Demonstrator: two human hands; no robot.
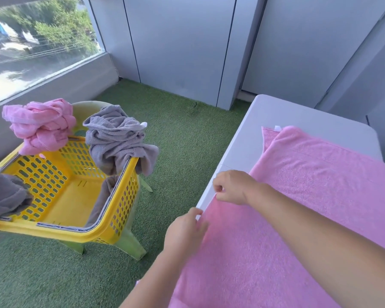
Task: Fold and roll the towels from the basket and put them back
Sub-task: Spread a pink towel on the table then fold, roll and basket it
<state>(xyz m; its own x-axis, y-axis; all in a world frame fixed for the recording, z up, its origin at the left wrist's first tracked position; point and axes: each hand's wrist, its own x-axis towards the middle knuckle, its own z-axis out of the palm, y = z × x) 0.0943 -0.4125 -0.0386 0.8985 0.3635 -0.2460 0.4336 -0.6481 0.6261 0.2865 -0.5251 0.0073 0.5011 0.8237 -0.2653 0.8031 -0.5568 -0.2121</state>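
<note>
Now the left hand [185, 230] and right hand [231, 187] each pinch the pink towel [309, 196] at its edge; best to pull it taut and square before folding.

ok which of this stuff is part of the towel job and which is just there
In the job: spread pink towel, left hand, right hand, yellow basket, crumpled pink towel, grey towels, white table.
Just there: green chair, artificial grass, window.
</note>
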